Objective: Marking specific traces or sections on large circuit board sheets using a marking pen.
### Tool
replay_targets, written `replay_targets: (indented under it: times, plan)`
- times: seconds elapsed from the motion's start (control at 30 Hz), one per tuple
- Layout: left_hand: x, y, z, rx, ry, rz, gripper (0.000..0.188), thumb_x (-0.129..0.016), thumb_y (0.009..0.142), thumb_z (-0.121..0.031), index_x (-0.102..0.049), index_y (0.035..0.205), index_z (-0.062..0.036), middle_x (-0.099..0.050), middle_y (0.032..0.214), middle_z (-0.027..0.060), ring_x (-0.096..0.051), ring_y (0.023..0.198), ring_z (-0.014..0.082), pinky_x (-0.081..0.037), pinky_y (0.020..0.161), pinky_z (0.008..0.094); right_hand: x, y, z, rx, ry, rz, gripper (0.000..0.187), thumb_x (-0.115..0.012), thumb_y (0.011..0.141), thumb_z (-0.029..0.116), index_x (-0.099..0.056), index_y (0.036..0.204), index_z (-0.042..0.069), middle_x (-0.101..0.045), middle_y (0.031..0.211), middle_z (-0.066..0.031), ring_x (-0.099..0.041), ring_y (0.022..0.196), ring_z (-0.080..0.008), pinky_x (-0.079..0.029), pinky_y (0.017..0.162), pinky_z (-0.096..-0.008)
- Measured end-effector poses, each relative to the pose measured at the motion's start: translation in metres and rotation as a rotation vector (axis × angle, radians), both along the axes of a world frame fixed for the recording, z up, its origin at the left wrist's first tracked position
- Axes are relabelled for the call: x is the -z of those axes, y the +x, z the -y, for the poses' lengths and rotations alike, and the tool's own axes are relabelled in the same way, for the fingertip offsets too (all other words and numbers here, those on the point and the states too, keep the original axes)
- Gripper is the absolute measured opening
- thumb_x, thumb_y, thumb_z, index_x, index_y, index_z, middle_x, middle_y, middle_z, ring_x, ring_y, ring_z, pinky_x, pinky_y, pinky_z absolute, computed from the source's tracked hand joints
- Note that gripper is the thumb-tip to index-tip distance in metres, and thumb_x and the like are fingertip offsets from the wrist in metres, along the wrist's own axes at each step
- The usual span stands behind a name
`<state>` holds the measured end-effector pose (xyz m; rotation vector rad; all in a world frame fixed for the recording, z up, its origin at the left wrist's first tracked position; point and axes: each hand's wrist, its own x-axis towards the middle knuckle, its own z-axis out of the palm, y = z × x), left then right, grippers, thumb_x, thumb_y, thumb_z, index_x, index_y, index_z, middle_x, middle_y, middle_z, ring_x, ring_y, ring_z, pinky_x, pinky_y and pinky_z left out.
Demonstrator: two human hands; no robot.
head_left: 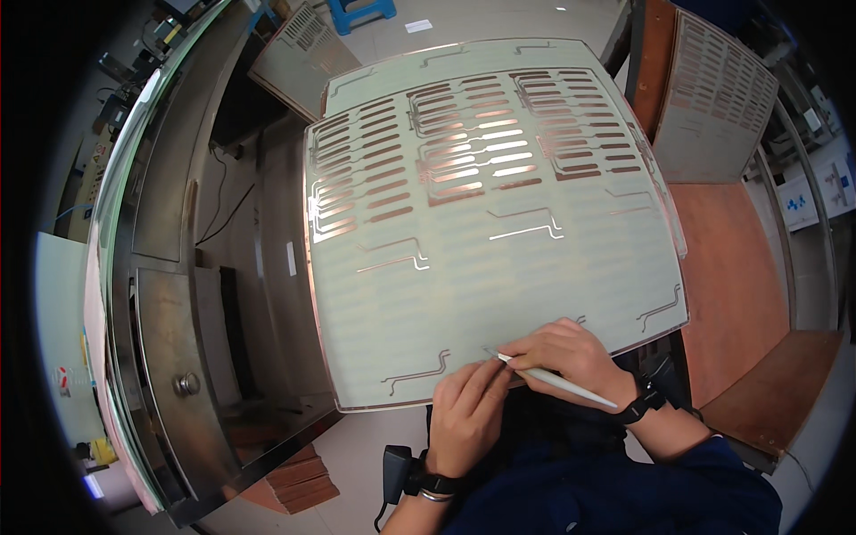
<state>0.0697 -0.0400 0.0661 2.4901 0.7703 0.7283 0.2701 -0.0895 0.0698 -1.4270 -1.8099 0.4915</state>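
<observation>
A large pale green-white panel (464,308) with shiny copper-coloured line patterns lies in front of me, its near edge toward my body. At that edge, my right hand (571,357) grips a slim white pen-shaped tool (571,387). The thin, blade-like tip points left and rests at or just over the panel. My left hand (468,410) sits at the same edge, fingers bent and close together, their tips beside the tool's tip. Its thumb is hidden, so whether it pinches the panel's edge or something small does not show.
A metal cabinet (165,352) with a round knob stands on the left. Similar patterned panels lean at the back left (303,53) and the right (718,94). Right of the panel is a reddish-brown board (736,267). Brown boards (299,481) are stacked low at left; a blue stool (361,13) stands behind.
</observation>
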Motion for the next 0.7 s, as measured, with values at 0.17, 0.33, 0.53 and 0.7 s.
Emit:
replay_targets:
  times: [0.17, 0.33, 0.53, 0.7]
  plan:
    - [-0.003, 0.000, -0.001, -0.012, -0.038, 0.024, 0.032, -0.070, 0.079, 0.000, -0.071, 0.111, -0.0043, -0.067, 0.117, 0.0095, -0.062, 0.106, 0.0285, -0.047, 0.088, 0.0396, -0.003, -0.001, -0.004, -0.017, -0.008, -0.018, 0.024, -0.076, 0.078, 0.008, -0.067, 0.101, 0.011, -0.071, 0.112, 0.0005, -0.066, 0.090, -0.0191, -0.049, 0.076, -0.0313]
    - [-0.001, -0.002, -0.010, -0.075, -0.032, -0.012, 0.032, -0.069, 0.080, -0.001, -0.070, 0.112, -0.0045, -0.066, 0.121, 0.0093, -0.060, 0.108, 0.0294, -0.046, 0.091, 0.0408, 0.000, -0.007, -0.014, 0.012, -0.006, -0.039, 0.022, -0.075, 0.079, 0.004, -0.067, 0.099, 0.009, -0.073, 0.111, -0.0032, -0.068, 0.089, -0.0207, -0.050, 0.077, -0.0321]
    - [-0.002, 0.000, -0.011, -0.086, -0.026, -0.027, 0.033, -0.069, 0.081, -0.002, -0.070, 0.113, -0.0047, -0.066, 0.122, 0.0091, -0.059, 0.108, 0.0292, -0.045, 0.091, 0.0406, 0.001, -0.010, -0.020, 0.024, 0.022, -0.058, 0.024, -0.073, 0.078, 0.003, -0.065, 0.101, 0.006, -0.070, 0.114, -0.0048, -0.067, 0.093, -0.0232, -0.050, 0.078, -0.0341]
    - [0.000, -0.001, -0.011, -0.080, -0.027, -0.027, 0.032, -0.070, 0.081, -0.002, -0.070, 0.112, -0.0049, -0.066, 0.123, 0.0087, -0.059, 0.107, 0.0288, -0.044, 0.091, 0.0403, -0.001, -0.007, -0.017, 0.013, -0.016, -0.087, 0.020, -0.074, 0.079, 0.003, -0.066, 0.096, 0.008, -0.072, 0.111, -0.0050, -0.069, 0.090, -0.0222, -0.051, 0.079, -0.0330]
